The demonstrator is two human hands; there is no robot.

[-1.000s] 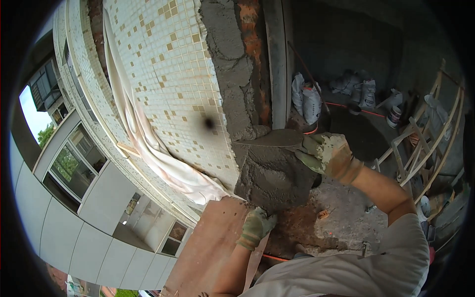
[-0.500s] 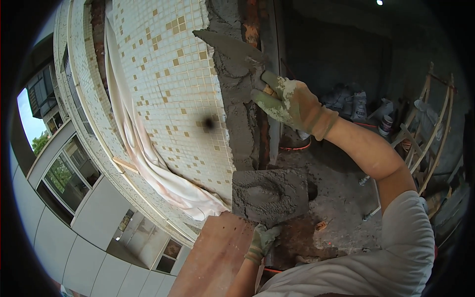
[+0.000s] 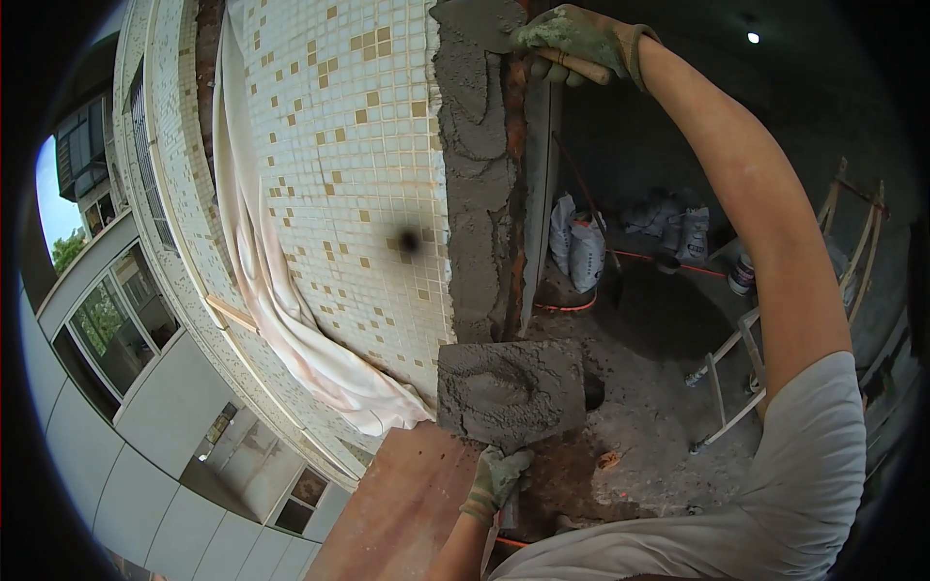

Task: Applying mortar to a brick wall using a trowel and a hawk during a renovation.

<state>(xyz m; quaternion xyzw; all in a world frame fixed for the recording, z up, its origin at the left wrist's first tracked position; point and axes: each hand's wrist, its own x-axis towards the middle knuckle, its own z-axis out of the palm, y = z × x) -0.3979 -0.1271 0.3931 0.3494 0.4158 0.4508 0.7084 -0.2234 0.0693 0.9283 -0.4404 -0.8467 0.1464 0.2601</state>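
At the top, my gloved right hand [image 3: 581, 41] is wrapped round the wooden handle [image 3: 579, 66] of a trowel, whose blade I cannot make out. The hand is beside the upper part of a strip of wet grey mortar [image 3: 480, 184] on the wall's edge. Low in the middle, my gloved left hand [image 3: 498, 476] is closed at the near edge of a mortar board [image 3: 573, 360], its grip partly hidden. A thick heap of mortar [image 3: 499, 395] with a hollow in it lies on the board, just below the strip's lower end.
Left of the strip is a wall of small tiles [image 3: 339, 194] with a hanging white cloth [image 3: 281, 310]. A reddish-brown panel [image 3: 397, 494] lies below. Inside the dark room are bags [image 3: 586, 254], an orange cable [image 3: 668, 259] and a ladder-like frame [image 3: 731, 387].
My right hand has risen along the mortar strip with the trowel, and its arm has stretched upward. The view has shifted; my left hand still holds the mortar board.
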